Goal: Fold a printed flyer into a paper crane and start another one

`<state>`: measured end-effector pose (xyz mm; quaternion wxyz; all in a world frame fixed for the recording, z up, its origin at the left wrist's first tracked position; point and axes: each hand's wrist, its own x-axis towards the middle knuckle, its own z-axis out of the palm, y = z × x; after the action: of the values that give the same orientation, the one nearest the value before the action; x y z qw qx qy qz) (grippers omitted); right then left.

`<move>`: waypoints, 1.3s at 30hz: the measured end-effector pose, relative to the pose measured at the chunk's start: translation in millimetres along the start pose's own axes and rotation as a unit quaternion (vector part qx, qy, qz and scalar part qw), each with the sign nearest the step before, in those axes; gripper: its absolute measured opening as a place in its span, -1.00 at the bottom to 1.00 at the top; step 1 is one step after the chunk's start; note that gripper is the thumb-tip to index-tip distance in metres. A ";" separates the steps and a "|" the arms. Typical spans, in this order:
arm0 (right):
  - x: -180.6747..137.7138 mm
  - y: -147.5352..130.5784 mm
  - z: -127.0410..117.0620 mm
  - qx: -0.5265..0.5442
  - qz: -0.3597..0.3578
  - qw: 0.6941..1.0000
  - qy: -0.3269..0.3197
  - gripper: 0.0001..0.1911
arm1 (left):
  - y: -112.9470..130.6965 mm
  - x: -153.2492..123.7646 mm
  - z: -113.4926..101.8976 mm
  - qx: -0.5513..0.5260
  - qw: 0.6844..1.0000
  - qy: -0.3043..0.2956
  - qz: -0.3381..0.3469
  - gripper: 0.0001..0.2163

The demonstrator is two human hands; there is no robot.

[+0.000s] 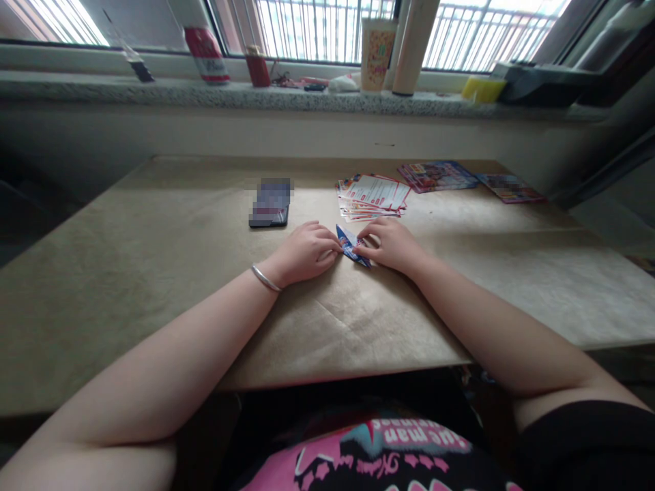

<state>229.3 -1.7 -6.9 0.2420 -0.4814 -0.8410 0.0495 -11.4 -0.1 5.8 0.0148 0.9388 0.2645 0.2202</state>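
Note:
A small folded paper (pixel 350 247), blue with printed patterns and a pointed top corner, is held low over the table between my two hands. My left hand (pixel 310 252), with a silver bangle on its wrist, pinches the paper's left edge between thumb and fingers. On the other side, my right hand (pixel 389 244) grips the right part with thumb and forefinger. My fingertips cover parts of its edges. Just beyond my hands lies a fanned pile of printed paper sheets (pixel 376 194), white with red borders on top.
A phone (pixel 270 202), partly blurred, lies left of the sheets on the beige table (pixel 153 273). Colourful printed stacks (pixel 440 175) sit at the back right. Along the granite windowsill (pixel 307 97) stand a red can (pixel 206 54), a patterned cup (pixel 377 54) and a yellow object (pixel 483 88).

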 end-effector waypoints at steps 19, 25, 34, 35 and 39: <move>-0.9 2.1 7.8 0.035 -0.091 0.995 -0.033 -0.58 | 4.5 -0.2 3.5 0.125 0.989 -0.036 -0.069 -0.74; -1.0 -4.7 7.0 0.101 -0.071 0.992 -0.022 -0.63 | 0.0 -0.1 3.2 0.052 0.996 -0.018 -0.075 -0.76; 1.0 -11.9 11.2 0.130 -0.008 0.992 0.001 -0.84 | -2.7 0.4 2.9 0.046 0.996 -0.003 -0.076 -0.76; 1.2 -11.5 11.2 0.135 -0.007 0.991 0.001 -0.87 | -2.8 0.2 3.1 0.042 0.996 0.003 -0.077 -0.76; 2.1 -12.0 8.5 0.164 -0.013 0.986 0.026 -0.93 | -2.2 -0.7 4.4 0.023 0.996 0.033 -0.080 -0.73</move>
<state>215.1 -5.0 -9.8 0.3400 -0.4250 -0.8213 0.1709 -11.1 1.8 1.2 0.0022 0.9069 0.3443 0.2427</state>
